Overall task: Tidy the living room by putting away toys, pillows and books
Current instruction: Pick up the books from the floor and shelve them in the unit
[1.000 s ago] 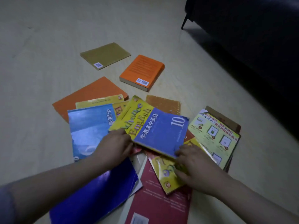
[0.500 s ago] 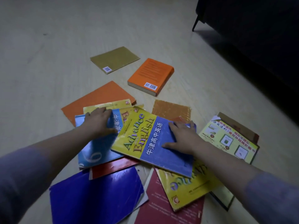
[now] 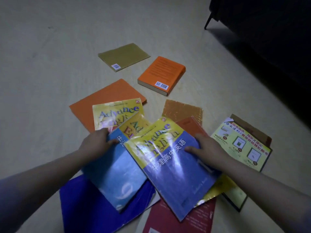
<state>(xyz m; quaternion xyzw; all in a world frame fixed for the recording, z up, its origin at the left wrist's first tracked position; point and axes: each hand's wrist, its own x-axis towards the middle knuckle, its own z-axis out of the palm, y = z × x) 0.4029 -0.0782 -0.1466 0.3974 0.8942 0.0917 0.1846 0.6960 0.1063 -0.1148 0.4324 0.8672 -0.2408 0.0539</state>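
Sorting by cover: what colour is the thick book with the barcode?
The thick book is orange; head view shows it.

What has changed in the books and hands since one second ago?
The left hand moved up and now grips the pale-blue book at its far edge; the right hand left the lower yellow book and grips the yellow-blue book. Both books are lifted. The thick orange book and olive book stayed.

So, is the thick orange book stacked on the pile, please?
No, the thick orange book lies alone on the floor, touching no other book.
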